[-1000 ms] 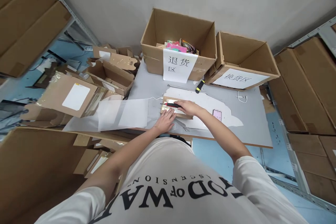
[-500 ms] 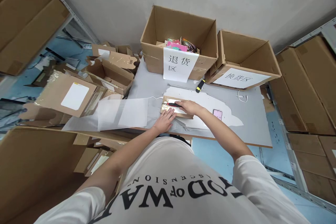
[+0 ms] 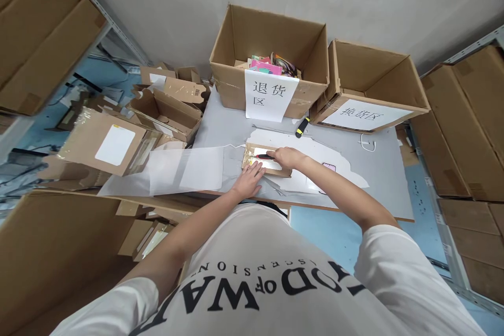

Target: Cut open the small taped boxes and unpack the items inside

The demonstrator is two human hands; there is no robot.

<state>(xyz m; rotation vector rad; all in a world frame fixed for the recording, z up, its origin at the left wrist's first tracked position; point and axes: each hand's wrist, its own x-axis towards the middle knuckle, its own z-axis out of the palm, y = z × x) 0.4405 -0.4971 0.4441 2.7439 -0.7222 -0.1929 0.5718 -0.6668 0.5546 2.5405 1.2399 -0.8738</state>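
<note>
Small flat cardboard parcel (image 3: 268,160) lies flat on the grey table, near its front edge, long side running left-right. Brown card, with glossy clear tape across the top face and a pale label patch toward the right half. Left end shows shiny, wrinkled tape.

Cutter (image 3: 263,156): slim tool, red and black, lying nearly horizontal over the parcel's top face, tip pointing left, rear end hidden in the right hand's grip. Too small to tell blade detail.

Parcel sits on a torn white sheet, closed as far as visible.
</note>
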